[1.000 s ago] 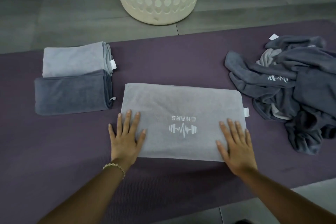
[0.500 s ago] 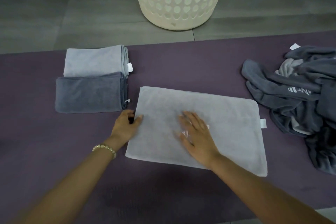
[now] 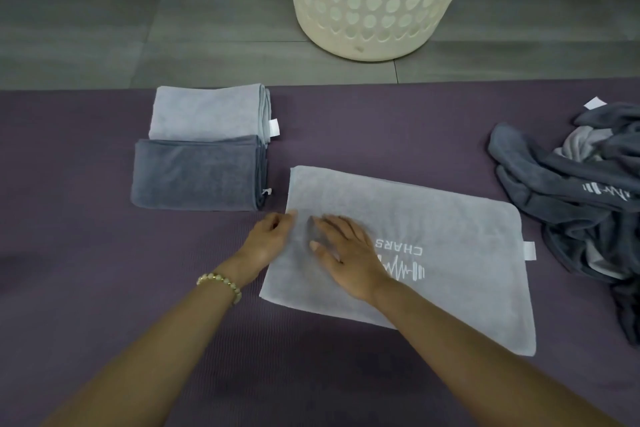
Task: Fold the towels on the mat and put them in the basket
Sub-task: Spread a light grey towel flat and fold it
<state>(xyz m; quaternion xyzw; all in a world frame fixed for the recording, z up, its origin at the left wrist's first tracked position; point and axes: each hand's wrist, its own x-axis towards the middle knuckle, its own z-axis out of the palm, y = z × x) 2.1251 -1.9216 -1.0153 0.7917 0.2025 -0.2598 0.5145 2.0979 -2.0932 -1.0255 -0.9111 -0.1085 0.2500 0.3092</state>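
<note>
A light grey towel [image 3: 433, 229] with a white logo lies half-folded on the purple mat [image 3: 86, 288]. My left hand [image 3: 268, 241] pinches the towel's left edge. My right hand [image 3: 346, 253] lies flat on the towel just beside it, fingers spread. Two folded towels sit at the back left: a light grey one [image 3: 207, 113] and a dark grey one [image 3: 197, 175] in front of it. The cream basket [image 3: 374, 0] with heart-shaped holes stands on the floor beyond the mat.
A heap of unfolded dark and light grey towels [image 3: 581, 198] lies at the mat's right edge. Grey floor tiles [image 3: 138, 28] stretch behind the mat. Bare mat shows in front of the towel and at the left.
My right hand has slid left across the towel from its right end to beside my left hand, uncovering the logo. My left hand went from lying flat to pinching the left edge.
</note>
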